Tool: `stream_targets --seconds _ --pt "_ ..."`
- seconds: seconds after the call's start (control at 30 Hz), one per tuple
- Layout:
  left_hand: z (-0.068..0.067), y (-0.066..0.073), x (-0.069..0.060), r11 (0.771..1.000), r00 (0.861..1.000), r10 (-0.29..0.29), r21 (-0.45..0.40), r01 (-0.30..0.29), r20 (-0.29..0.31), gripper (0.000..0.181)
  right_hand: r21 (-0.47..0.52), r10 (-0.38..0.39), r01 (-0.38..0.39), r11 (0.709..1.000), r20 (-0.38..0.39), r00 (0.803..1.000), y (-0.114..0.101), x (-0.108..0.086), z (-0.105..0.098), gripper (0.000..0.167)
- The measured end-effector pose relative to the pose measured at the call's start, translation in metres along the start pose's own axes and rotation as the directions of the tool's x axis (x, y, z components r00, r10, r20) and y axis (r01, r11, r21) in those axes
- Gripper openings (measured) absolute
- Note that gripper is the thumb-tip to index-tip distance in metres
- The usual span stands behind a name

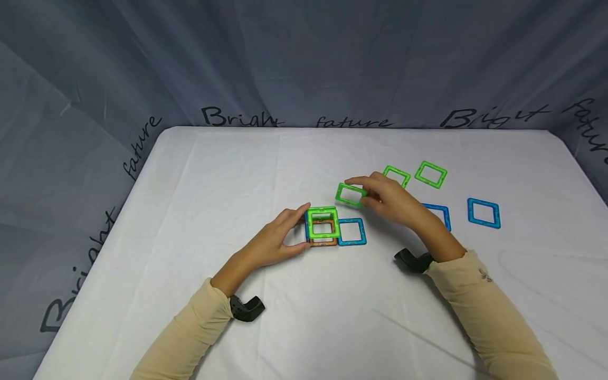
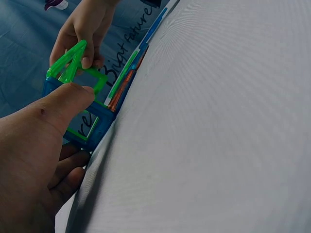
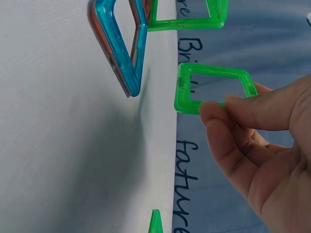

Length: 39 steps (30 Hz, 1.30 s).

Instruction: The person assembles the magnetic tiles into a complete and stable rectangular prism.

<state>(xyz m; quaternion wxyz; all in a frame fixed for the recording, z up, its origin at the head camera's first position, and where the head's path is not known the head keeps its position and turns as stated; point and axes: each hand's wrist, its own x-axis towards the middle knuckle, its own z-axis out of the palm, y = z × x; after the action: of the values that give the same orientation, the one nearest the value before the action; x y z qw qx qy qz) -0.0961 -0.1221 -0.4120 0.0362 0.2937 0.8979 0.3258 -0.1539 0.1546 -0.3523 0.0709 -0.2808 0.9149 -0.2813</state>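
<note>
My left hand [image 1: 273, 240] grips the left side of a small box-like build of magnetic tiles, its thumb and fingers on the upright blue tile [image 2: 102, 128]. Uppermost in that build is a green square tile [image 1: 324, 235], with an orange tile [image 1: 324, 243] low down beneath it. A light blue tile [image 1: 352, 243] lies flat against the build's right side. Just behind and to the right, my right hand [image 1: 387, 198] pinches a loose green square magnetic tile [image 3: 182, 90] by one edge, raised and apart from the build.
On the white table [image 1: 190, 211], right of the build, lie two green tiles, one partly behind the right hand [image 1: 398, 171] and another farther right [image 1: 430, 182]. A blue tile [image 1: 447, 216] sits partly under the right forearm; another blue tile [image 1: 484, 224] lies farther right.
</note>
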Motion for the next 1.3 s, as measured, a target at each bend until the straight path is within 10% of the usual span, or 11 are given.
stream_targets --seconds 1.3 --pt "0.0 0.0 0.0 1.0 1.0 0.01 -0.003 -0.01 -0.004 0.078 0.095 -0.031 0.015 0.995 0.169 0.985 -0.028 -0.042 -0.015 0.025"
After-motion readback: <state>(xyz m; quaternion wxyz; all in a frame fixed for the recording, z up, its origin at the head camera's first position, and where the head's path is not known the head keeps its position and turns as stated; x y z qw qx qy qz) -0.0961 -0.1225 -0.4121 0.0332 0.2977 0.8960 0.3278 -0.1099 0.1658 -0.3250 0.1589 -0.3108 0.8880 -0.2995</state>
